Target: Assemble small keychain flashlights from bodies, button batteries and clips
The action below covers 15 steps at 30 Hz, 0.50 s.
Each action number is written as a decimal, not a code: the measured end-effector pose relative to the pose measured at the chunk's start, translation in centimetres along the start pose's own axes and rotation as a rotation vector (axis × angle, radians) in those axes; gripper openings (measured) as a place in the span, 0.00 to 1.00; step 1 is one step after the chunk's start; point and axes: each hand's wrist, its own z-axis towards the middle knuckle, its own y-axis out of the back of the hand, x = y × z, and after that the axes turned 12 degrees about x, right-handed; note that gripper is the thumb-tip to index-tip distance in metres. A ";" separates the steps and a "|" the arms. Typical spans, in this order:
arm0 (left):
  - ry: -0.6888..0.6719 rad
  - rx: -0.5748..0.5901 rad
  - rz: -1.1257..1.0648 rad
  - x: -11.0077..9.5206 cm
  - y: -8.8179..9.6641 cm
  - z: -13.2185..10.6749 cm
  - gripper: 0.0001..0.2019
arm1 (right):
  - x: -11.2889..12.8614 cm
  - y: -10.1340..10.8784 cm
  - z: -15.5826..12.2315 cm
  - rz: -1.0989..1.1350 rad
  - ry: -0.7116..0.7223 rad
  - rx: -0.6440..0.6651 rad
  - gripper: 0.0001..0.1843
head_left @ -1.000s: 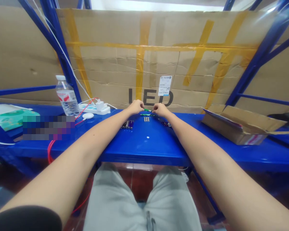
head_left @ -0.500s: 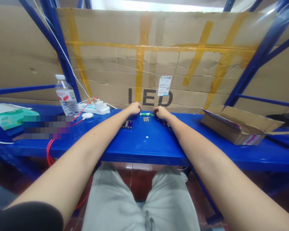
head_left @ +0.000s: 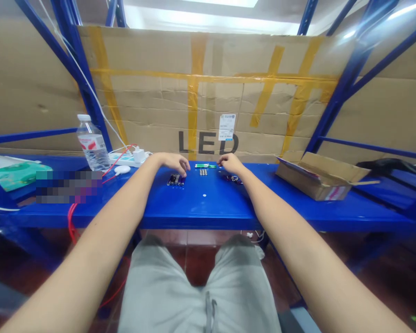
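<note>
The right hand's wrist (head_left: pixel 231 163), right of centre, is partly covering a dark cluster with metallic glints (head_left: pixel 234 179), too small to make out; whether the right grip is holding anything, I cannot tell. The left hand (head_left: pixel 173 162), left of centre, is reaching over a row of slim, dark and purple metallic cylinders (head_left: pixel 176 181), its grip loosely spread; contact is unclear. Mid-frame on the blue metal counter (head_left: pixel 194 206), a slim, glossy green tubular item (head_left: pixel 204 165) is lying just above small round silver pieces (head_left: pixel 203 172). Its long axis is running left to right; the cylinders are pointing up and down the frame.
</note>
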 end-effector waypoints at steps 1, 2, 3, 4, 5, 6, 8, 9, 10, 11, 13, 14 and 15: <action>0.012 0.045 0.030 -0.5 0.0 -0.4 0.35 | 0.1 0.0 -0.2 0.005 -0.002 0.005 0.17; 0.019 0.084 0.054 -0.8 -0.1 -0.7 0.37 | 0.1 0.0 -0.3 0.011 -0.003 0.011 0.17; 0.027 0.115 0.074 -1.1 -0.2 -0.9 0.40 | 0.1 -0.1 -0.3 0.016 -0.004 0.015 0.17; 0.036 0.144 0.089 -1.3 -0.2 -1.0 0.42 | 0.0 -0.1 -0.3 0.020 -0.003 0.018 0.17; 0.049 0.166 0.102 -1.4 -0.3 -1.1 0.44 | -0.1 -0.1 -0.3 0.024 -0.002 0.020 0.17; 0.062 0.183 0.114 -1.5 -0.3 -1.1 0.46 | -0.2 -0.1 -0.2 0.028 -0.001 0.023 0.16; 0.087 0.206 0.136 -1.6 -0.3 -0.9 0.47 | -0.3 -0.2 -0.1 0.038 -0.001 0.032 0.16; 0.096 0.211 0.146 -1.6 -0.4 -0.8 0.47 | -0.4 -0.2 -0.1 0.044 -0.003 0.036 0.16; 0.104 0.214 0.154 -1.7 -0.4 -0.7 0.47 | -0.4 -0.3 0.0 0.051 -0.005 0.040 0.16; 0.111 0.216 0.159 -1.7 -0.4 -0.5 0.46 | -0.4 -0.3 0.0 0.057 -0.009 0.043 0.17; 0.124 0.214 0.164 -1.8 -0.5 -0.3 0.46 | -0.3 -0.4 -0.1 0.066 -0.019 0.046 0.17; 0.128 0.208 0.167 -1.8 -0.6 -0.1 0.46 | -0.3 -0.4 -0.1 0.069 -0.023 0.047 0.17; 0.128 0.198 0.169 -1.8 -0.6 -0.1 0.46 | -0.2 -0.4 -0.1 0.072 -0.027 0.049 0.17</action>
